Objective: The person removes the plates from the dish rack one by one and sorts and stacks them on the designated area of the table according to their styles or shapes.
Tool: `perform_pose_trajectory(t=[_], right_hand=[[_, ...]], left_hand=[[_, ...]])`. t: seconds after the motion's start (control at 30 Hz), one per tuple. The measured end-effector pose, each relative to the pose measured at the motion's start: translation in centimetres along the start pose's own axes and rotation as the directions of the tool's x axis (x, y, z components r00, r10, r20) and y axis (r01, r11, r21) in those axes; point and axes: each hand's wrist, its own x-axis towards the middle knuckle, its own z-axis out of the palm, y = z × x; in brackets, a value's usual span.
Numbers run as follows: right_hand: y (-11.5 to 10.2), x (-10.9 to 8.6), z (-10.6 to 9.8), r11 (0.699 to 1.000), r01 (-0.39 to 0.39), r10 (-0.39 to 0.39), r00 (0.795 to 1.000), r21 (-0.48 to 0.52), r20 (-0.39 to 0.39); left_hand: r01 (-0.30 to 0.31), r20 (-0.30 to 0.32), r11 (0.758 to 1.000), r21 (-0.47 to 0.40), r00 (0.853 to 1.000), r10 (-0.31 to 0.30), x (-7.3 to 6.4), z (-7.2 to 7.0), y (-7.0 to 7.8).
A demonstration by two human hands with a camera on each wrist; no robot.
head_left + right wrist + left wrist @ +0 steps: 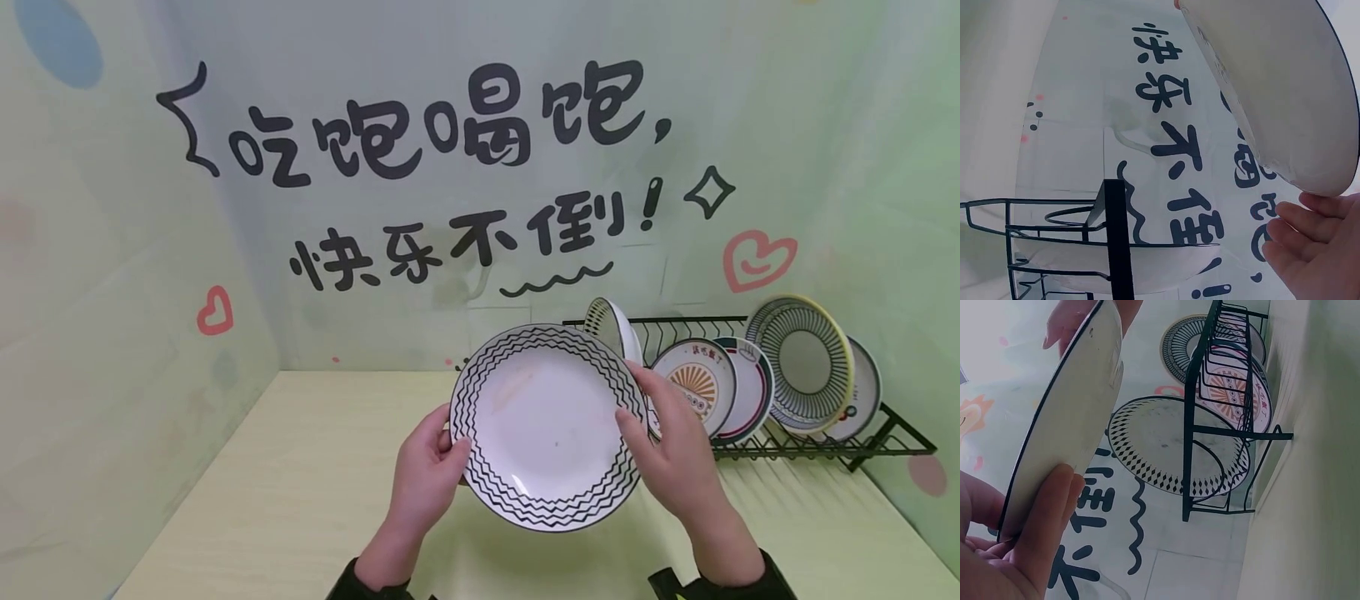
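A white plate (555, 425) with black zigzag lines round its rim is held up above the table, its face turned toward me. My left hand (429, 467) grips its left edge, thumb on the front rim; in the left wrist view, fingers (1047, 506) press its plain white underside. At the opposite edge, my right hand (678, 450) holds the plate between the thumb in front and fingers behind. The right wrist view shows this hand (1316, 240) at the rim, several fingers off the plate. Part of the dish rack is hidden behind the plate.
A black wire dish rack (892, 450) stands at the right against the wall. It holds a patterned bowl (615, 325), a plate with an orange design (697, 379), a red-and-dark-rimmed plate (750, 392), a yellow-rimmed striped dish (802, 362) and another plate (866, 392). The table (300, 483) is pale.
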Motion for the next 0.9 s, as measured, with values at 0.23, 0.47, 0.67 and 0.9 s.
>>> perform_pose_trajectory(t=[0.23,0.47,0.67,0.9], right_hand=[[0.9,-0.4,-0.1,0.991,0.113,-0.110,0.993,-0.073,0.053],[1.3,-1.0,-0.2,0.986,0.136,-0.129,0.988,-0.093,0.082],[1.6,-1.3,-0.5,0.982,0.148,-0.138,0.987,-0.117,0.086],[2.5,-1.9,-1.3,0.976,0.160,-0.150,0.986,-0.147,0.080]], left_hand=[[0.013,-0.016,1.000,0.021,1.000,-0.012,-0.2,-0.2,-0.3],[0.031,-0.036,0.999,0.037,0.999,-0.030,-0.4,-0.4,-0.8],[0.054,-0.057,0.996,0.064,0.997,-0.050,-0.6,-0.7,-1.1],[0.072,-0.077,0.995,0.072,0.995,-0.067,-0.9,-1.2,-1.6]])
